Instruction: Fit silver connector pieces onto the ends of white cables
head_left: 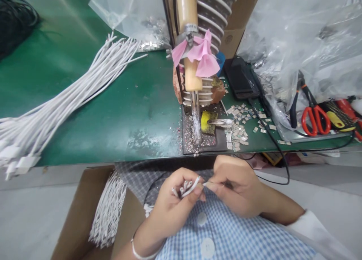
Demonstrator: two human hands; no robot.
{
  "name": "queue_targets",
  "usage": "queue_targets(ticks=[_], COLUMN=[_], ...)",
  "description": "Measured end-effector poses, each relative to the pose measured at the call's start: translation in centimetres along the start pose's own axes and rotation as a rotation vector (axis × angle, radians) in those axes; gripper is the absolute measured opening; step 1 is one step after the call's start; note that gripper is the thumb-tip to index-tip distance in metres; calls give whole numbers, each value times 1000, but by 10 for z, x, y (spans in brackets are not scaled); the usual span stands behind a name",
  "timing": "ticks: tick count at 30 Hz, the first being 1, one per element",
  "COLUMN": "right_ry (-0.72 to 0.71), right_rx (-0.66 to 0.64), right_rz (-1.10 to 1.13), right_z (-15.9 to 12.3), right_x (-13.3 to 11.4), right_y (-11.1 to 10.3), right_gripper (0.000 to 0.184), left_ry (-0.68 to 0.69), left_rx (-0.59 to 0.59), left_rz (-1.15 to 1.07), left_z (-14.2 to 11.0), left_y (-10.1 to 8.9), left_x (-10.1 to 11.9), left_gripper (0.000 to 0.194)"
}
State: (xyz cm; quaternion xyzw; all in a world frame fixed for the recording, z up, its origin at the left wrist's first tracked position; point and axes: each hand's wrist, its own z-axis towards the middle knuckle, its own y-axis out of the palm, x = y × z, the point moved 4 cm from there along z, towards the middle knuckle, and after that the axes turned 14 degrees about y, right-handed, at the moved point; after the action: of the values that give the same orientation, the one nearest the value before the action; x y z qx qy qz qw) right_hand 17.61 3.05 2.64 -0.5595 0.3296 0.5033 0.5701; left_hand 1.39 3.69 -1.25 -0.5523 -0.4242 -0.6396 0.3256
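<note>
Several white cables [191,188] are gathered in my left hand [177,199], their cut ends poking up between thumb and fingers. One cable end stretches across to my right hand [237,186], whose thumb and forefinger pinch its tip. Both hands are close together in front of the bench edge, above a blue checked garment. Just beyond them a soldering iron [195,116] with a wooden handle hangs tip-down over a dark, solder-spattered pad [189,139]. Beside its tip lies a yellow sponge [207,120] with a metal strip across it.
Small connector boards [239,130] are scattered right of the pad. A bundle of white cables [76,90] lies on the green bench [135,113] at left. More cables hang in a cardboard box [76,211] below. A phone [241,79], scissors [315,118] and plastic bags [299,37] occupy the right.
</note>
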Motion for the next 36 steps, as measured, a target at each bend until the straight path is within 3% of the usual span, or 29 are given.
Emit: queue_targets(ticks=[4,9,18,22,26,28,32,36], right_ry=[-43,-61,-9,67,97,108,60,37], right_rx=[69,149,186,297,220,246,489,734], right_rz=[110,126,186,297,308,316,222,-75], right_z=[2,0,-5,-10,-13,-14,-19,-27], right_x=[0,1,14,21,13,12,21,27], right_y=[7,13,10,-7,-17,-24,-55,-97], right_gripper=[15,16,16,19,20,27,18,13], left_ry=[-1,-8,198,206,196,170,129,101], left_rx=[-121,-116,-59,-38,-17,12,94,121], left_rz=[-145,-217,232,246,240,261,355,398], left_z=[-6,-7,-2,-1,1,1,-1,-2], left_y=[7,10,2,-1,-2,-2,-7,-13], left_x=[-5,-3,9,9,9,9,15,15], left_gripper=[13,11,10,12,13,13,12,10])
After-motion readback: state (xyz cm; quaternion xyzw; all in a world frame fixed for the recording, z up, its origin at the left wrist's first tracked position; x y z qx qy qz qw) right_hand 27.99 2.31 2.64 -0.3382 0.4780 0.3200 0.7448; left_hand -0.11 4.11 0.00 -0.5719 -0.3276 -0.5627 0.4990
